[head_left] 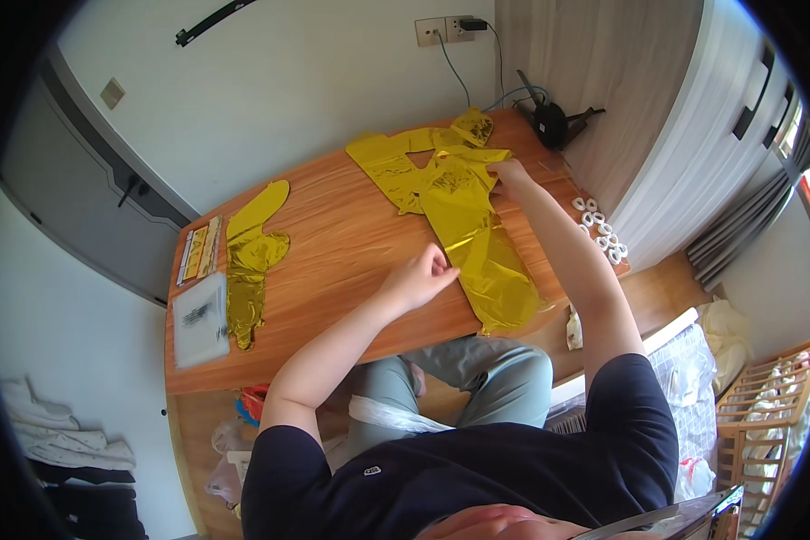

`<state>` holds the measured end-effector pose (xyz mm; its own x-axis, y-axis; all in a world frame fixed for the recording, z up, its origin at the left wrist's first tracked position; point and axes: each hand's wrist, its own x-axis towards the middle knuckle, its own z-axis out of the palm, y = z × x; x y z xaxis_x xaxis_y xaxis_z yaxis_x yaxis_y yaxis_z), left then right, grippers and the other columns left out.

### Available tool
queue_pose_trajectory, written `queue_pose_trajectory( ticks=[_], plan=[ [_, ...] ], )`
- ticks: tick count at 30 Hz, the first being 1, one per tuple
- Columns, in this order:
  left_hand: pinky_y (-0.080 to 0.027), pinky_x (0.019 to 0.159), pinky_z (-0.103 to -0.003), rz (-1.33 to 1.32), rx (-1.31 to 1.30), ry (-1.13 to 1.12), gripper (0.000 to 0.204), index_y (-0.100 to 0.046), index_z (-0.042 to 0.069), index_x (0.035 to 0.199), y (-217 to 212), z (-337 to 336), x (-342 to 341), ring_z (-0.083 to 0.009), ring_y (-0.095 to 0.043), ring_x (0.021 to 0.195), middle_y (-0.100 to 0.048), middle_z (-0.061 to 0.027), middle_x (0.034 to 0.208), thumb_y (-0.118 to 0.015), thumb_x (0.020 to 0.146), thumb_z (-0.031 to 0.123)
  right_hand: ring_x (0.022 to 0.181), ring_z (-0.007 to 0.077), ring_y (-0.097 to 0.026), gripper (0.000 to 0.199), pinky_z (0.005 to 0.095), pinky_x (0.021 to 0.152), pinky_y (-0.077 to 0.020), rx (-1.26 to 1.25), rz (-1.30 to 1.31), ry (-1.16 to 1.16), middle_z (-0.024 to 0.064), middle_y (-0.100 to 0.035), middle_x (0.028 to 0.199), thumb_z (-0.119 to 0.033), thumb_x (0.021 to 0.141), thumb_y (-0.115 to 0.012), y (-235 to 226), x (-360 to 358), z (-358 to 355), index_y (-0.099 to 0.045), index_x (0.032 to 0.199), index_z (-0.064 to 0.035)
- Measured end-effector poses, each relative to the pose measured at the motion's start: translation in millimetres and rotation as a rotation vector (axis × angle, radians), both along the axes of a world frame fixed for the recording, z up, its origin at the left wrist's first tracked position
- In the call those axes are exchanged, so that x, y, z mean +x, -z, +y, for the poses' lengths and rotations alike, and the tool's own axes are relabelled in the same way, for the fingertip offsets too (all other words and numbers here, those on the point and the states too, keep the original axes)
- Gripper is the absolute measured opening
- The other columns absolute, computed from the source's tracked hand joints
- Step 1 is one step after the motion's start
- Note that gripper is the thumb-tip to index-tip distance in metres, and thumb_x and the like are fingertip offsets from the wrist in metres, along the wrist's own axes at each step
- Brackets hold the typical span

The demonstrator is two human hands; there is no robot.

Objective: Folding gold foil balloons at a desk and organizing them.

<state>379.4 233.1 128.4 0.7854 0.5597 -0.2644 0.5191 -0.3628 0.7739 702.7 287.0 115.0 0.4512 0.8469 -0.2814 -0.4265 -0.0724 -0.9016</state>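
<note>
Left hand [420, 274] has a pinch grip on the near edge of a flat gold foil balloon [477, 243], right around a folded crease, fingers closed on the foil. Right hand [510, 174] is stretched out further up the same balloon, fingers pressed down on its top part; can't really tell if that grip is pinching the foil or just holding it flat. The balloon lies long and deflated across the wooden table [333, 243], its lower end reaching the near table edge. Right behind it, touching or overlapping, is another crumpled gold foil balloon [396, 162] with a triangular gap in it. Off to the left, well apart, a third gold foil balloon [250, 261] lies beside a clear plastic bag [200, 319] and a strip-shaped printed card [199, 250]. On the right edge of the table sits a cluster of small white rings [601, 229]. At the far corner there's a black gadget [551, 121] with cables running to a wall socket [445, 30]. Nothing sits between the hands and the foil.
</note>
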Motion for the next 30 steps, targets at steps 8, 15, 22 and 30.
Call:
queue_pose_trajectory(
  ticks=[8,15,22,30],
  plan=[
    [-0.047,0.100,-0.048,-0.118,0.748,0.032,0.048,-0.059,0.012,0.128,26.5,37.8,7.5,-0.0349,-0.056,0.121,-0.060,-0.0125,0.125,-0.072,0.090,0.038,0.099,0.0260,-0.069,0.034,0.0376,0.085,-0.0561,-0.072,-0.226,0.111,0.0118,-0.067,0.117,-0.011,0.096,-0.064,-18.1,-19.6,-45.1,-0.058,0.127,0.0007],
    [-0.031,0.112,-0.061,-0.093,0.679,-0.190,0.079,-0.042,0.012,0.149,26.8,43.7,24.2,-0.0399,-0.046,0.136,-0.053,-0.0167,0.145,-0.073,0.087,0.051,0.104,0.0247,-0.065,0.031,0.0384,0.087,-0.0534,-0.211,-0.189,-0.204,0.0121,-0.067,0.117,-0.020,0.095,-0.064,-9.0,-11.1,-79.7,-0.064,0.121,-0.0022],
    [-0.024,0.116,-0.060,0.207,0.604,-0.089,0.103,-0.020,0.014,0.163,26.2,39.3,32.5,-0.0363,-0.027,0.149,-0.036,-0.0140,0.160,-0.069,0.086,0.061,0.116,0.0290,-0.061,0.041,0.0417,0.098,-0.0490,-0.288,-0.001,-0.211,0.0155,-0.064,0.123,-0.023,0.098,-0.061,-19.6,-12.1,-73.9,-0.055,0.130,0.0020],
    [-0.020,0.118,-0.059,0.118,0.568,-0.130,0.108,-0.011,0.013,0.164,27.0,35.5,39.6,-0.0353,-0.024,0.151,-0.032,-0.0166,0.162,-0.073,0.086,0.054,0.088,0.0195,-0.058,0.029,0.0336,0.080,-0.0480,-0.357,0.174,-0.161,0.0083,-0.063,0.107,-0.027,0.100,-0.060,-18.0,-7.4,-54.4,-0.059,0.119,-0.0048]
  ],
)
